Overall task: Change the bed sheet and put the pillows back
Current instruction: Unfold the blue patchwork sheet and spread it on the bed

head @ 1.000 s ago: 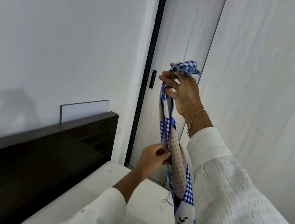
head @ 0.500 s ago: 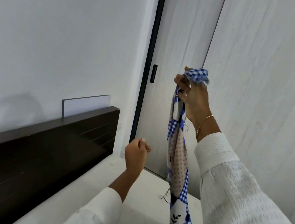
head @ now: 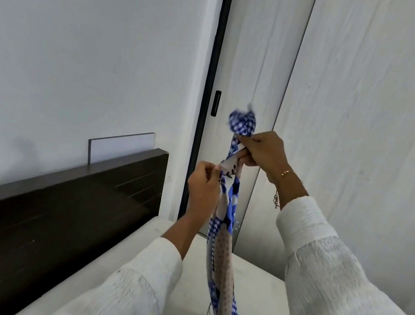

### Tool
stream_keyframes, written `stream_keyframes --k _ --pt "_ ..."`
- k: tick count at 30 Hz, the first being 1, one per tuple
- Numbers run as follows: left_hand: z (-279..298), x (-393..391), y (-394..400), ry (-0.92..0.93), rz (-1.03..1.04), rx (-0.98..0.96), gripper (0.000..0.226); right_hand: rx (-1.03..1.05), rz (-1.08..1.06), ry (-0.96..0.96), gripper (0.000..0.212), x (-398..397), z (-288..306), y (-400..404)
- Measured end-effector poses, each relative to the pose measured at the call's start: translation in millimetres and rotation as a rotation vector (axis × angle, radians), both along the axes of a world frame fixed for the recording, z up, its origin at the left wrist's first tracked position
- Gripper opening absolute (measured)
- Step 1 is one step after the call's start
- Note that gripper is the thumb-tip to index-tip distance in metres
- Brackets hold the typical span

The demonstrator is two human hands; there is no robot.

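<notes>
My right hand (head: 262, 150) gripped the bunched blue-and-white checked floral bed sheet (head: 223, 245) near its top, my left hand (head: 203, 184) pinched 1 edge just below, its length hanging straight down.

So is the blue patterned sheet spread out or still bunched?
Bunched: the sheet hangs as a narrow rope between right hand and left hand.
</notes>
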State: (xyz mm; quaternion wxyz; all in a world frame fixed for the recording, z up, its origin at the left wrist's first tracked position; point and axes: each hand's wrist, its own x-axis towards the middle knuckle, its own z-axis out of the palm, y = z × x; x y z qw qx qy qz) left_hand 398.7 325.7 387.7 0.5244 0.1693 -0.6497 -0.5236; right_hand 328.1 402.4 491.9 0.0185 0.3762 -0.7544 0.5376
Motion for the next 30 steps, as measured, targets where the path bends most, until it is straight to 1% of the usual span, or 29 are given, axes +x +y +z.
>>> stream_keyframes --k 3,4,5,8,10,11,12,13,14,16,19,22,23,24,25,26,27,28,29,30 --pt "-9 2 -2 0.060 -0.093 0.055 0.024 0.050 -0.087 0.066 0.047 -2 -11 -6" --pt "-9 3 -3 0.082 -0.087 0.075 0.025 0.060 -0.116 0.085 0.051 0 -15 -9" --pt "-9 5 -3 0.103 -0.087 0.104 0.025 0.039 -0.124 0.054 0.053 2 -19 -13" --pt "0 17 -1 0.131 -0.206 0.225 0.032 -0.133 -0.017 -0.241 0.048 8 -28 -24" --pt "3 28 -5 0.098 -0.396 0.409 0.043 -0.212 0.047 -0.371 0.045 12 -28 -30" --pt "1 32 -10 0.046 -0.469 0.466 0.048 -0.235 0.065 -0.395 0.043 13 -27 -32" --pt "-2 37 -15 -0.032 -0.505 0.470 0.047 -0.256 0.083 -0.411 0.040 13 -25 -34" --pt "-6 41 -19 -0.121 -0.514 0.447 0.041 -0.292 0.090 -0.425 0.037 12 -23 -35" --pt "-13 44 -23 -0.218 -0.516 0.394 0.035 -0.334 0.091 -0.437 0.035 10 -21 -37" --pt "-30 47 -27 -0.425 -0.548 0.257 0.036 -0.410 0.079 -0.442 0.033 6 -16 -39" --pt "-69 49 -23 -0.657 -0.566 0.161 0.031 -0.462 0.134 -0.433 0.034 5 -9 -39" --pt "-122 57 -26 -0.986 -0.534 -0.031 0.029 -0.471 0.133 -0.330 0.037 12 -1 -44" --pt "-138 62 -30 -1.037 -0.539 -0.045 0.029 -0.475 0.111 -0.274 0.038 12 0 -46" --pt "-152 68 -37 -1.030 -0.503 0.004 0.031 -0.476 0.086 -0.221 0.040 11 0 -48" --pt "-160 73 -46 -0.967 -0.430 0.059 0.036 -0.478 0.062 -0.178 0.041 10 0 -48" --pt "-162 78 -55 -0.863 -0.285 0.066 0.040 -0.473 0.031 -0.151 0.042 7 0 -48" --pt "-153 82 -64 -0.766 -0.088 0.064 0.037 -0.477 0.002 -0.129 0.041 2 1 -47" --pt "-138 85 -75 -0.624 0.120 0.067 0.024 -0.481 -0.036 -0.104 0.040 -2 1 -46" --pt "-113 88 -88 -0.413 0.316 0.136 0.017 -0.477 -0.082 -0.064 0.039 -7 2 -44" --pt "-77 93 -98 -0.183 0.459 0.240 0.017 -0.446 -0.136 -0.012 0.035 -12 1 -44"
